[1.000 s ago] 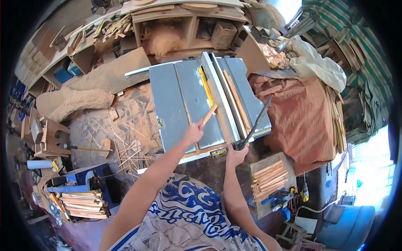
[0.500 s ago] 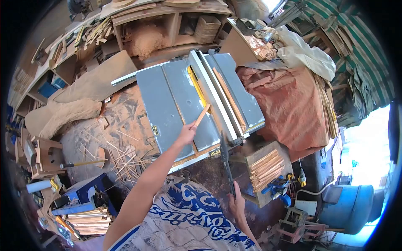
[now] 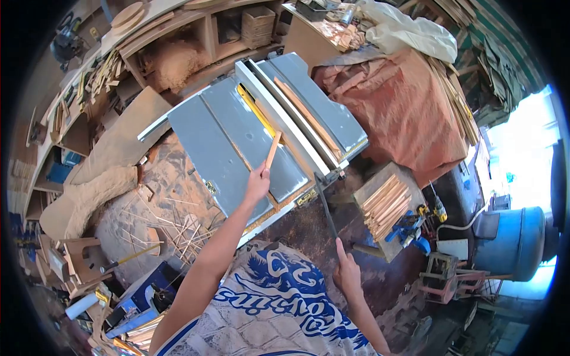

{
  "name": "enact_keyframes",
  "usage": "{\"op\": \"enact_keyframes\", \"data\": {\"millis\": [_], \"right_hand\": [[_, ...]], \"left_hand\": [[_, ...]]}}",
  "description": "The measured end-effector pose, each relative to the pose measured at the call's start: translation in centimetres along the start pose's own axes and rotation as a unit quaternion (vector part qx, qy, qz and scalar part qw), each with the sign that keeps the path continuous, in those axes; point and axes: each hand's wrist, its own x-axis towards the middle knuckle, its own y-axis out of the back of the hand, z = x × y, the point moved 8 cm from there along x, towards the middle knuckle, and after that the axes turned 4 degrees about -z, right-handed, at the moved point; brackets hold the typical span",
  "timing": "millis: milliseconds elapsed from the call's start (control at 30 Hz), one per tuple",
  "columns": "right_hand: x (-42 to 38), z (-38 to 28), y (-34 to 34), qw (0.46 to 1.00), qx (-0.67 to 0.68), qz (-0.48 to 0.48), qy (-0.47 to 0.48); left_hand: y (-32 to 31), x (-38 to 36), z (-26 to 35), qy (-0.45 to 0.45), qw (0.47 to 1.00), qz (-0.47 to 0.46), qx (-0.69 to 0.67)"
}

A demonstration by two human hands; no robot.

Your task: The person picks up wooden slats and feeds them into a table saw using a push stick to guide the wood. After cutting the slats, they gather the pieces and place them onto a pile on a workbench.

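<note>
Black stick (image 3: 328,207) has swung lower and away from the gray table (image 3: 193,133) since the first frame; its upper end now sits near the front edge. We note the view has turned, too.

Our left hand (image 3: 257,185) is closed in a pinch on the near end of a wood strip (image 3: 273,151). Far end of strip at the yellow plate (image 3: 255,110), left of the white fence (image 3: 284,121). Our right hand (image 3: 347,274) has its index finger extended at the stick's lower end; we cannot tell how firmly the others grip.

Step in hand, by our reading: steadying the strip. Shifting it calls for a sure pinch and fingers clear of the plate.

Surface: gray, pale-smudged, sawdust along the front edge. Second strip (image 3: 306,115) lies on the fence's right side.

Room: bundled sticks (image 3: 386,206) on a low stand (image 3: 407,172), reddish cloth (image 3: 404,113) beyond, thin offcuts (image 3: 187,231) scattered left, blue tank (image 3: 513,240) far right.
</note>
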Motion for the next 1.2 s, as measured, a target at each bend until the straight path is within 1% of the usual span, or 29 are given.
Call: {"op": "enact_keyframes", "data": {"millis": [67,100,200,333,400,500,567,733,800,833,900,1067,1200], "right_hand": [[0.8,0.4,-0.7,0.998,-0.053,-0.022,-0.026],[0.9,0.6,-0.9,0.999,-0.050,-0.010,-0.011],[1.5,2.1,-1.6,0.997,-0.076,-0.024,-0.015],[2.3,3.3,-1.7,0.996,-0.087,-0.024,-0.004],[2.9,4.3,-2.5,0.994,-0.101,-0.036,0.003],[3.3,5.1,-3.2,0.995,-0.088,-0.049,-0.007],[3.6,5.1,-3.1,0.996,-0.082,-0.044,0.000],[4.8,4.0,-2.5,0.997,-0.072,-0.018,0.003],[5.7,2.7,-1.8,0.998,-0.061,-0.027,0.005],[5.6,2.9,-1.8,0.998,-0.056,-0.024,-0.003],[5.3,2.4,-1.5,0.998,-0.052,-0.013,0.029],[4.3,2.6,-2.6,0.999,-0.049,-0.013,0.006],[4.6,3.4,-3.6,0.998,-0.056,-0.003,-0.003]], "left_hand": [[0.0,0.0,-0.1,0.003,1.000,-0.007,0.008],[0.1,0.1,0.1,0.004,1.000,-0.005,0.013],[0.3,-0.3,0.5,0.006,0.999,-0.005,0.036],[0.0,-0.4,0.9,0.011,1.000,-0.010,0.027],[0.2,-0.2,0.8,-0.001,0.999,0.019,0.047],[0.2,-0.1,0.6,0.013,0.999,0.004,0.032],[0.5,0.2,1.5,0.007,0.999,0.005,0.043],[0.4,1.2,0.2,-0.015,0.997,0.003,0.077],[0.4,1.8,-0.4,0.007,1.000,-0.006,0.026],[0.2,1.8,0.0,0.004,0.999,-0.015,0.029],[0.2,1.3,1.0,-0.021,0.997,-0.002,0.070],[0.2,0.8,1.9,-0.018,0.996,-0.007,0.082],[-0.2,1.4,0.7,-0.019,0.998,-0.008,0.057]]}}
